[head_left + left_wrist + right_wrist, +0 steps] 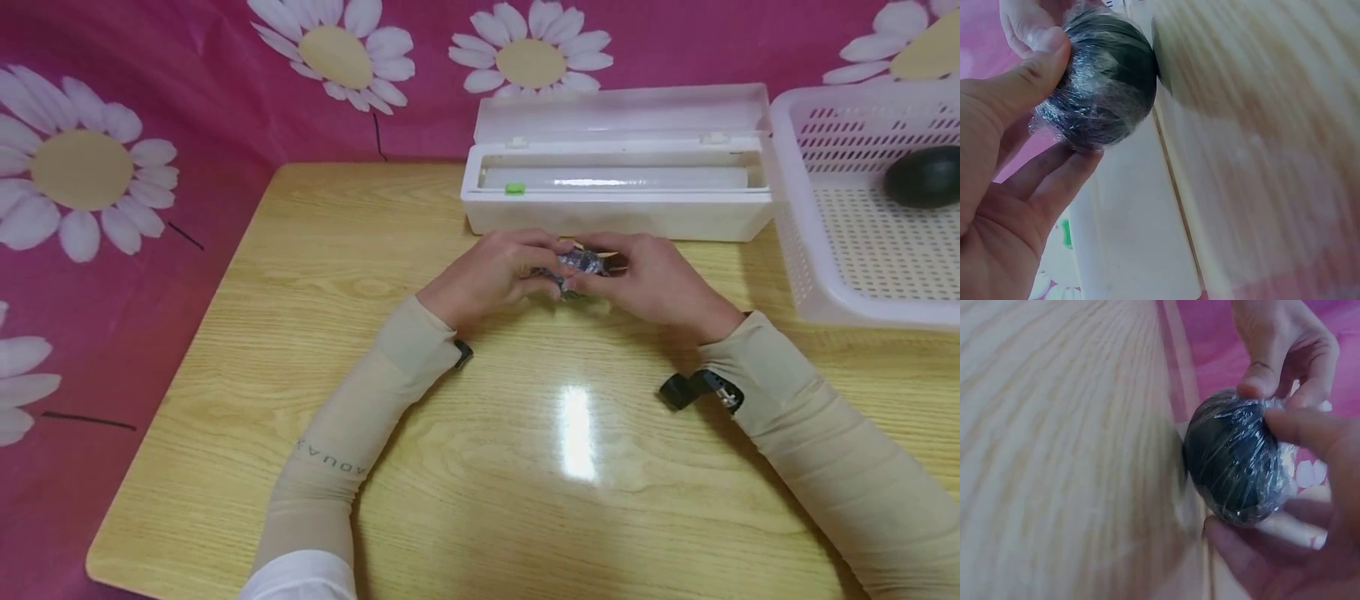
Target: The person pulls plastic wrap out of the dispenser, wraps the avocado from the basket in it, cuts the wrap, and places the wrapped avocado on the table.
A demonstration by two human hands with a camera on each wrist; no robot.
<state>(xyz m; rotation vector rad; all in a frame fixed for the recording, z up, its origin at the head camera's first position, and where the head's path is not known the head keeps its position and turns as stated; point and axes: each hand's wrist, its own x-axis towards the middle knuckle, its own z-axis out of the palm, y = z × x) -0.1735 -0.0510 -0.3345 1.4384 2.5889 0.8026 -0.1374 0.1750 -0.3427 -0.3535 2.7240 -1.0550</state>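
A dark green, oval, avocado-like fruit [585, 263] is wrapped in crinkled clear cling film, and both hands hold it just in front of the white box. From the left, my left hand [501, 273] grips it between thumb and fingers. My right hand [654, 279] pinches it from the other side. In the left wrist view the wrapped fruit [1113, 81] shows bunched, shiny film on the side towards the hand. The right wrist view shows the fruit [1229, 459] touching or just above the tabletop, with both thumbs pressing the film near its upper end.
Behind the hands stands a white cling film dispenser [600, 218], lid raised, with a film roll [637, 178] and a green slider [514, 189]. At right, a white basket [825, 300] holds another dark oval fruit [926, 177]. The wooden table [480, 483] meets a pink flowered cloth [210, 100].
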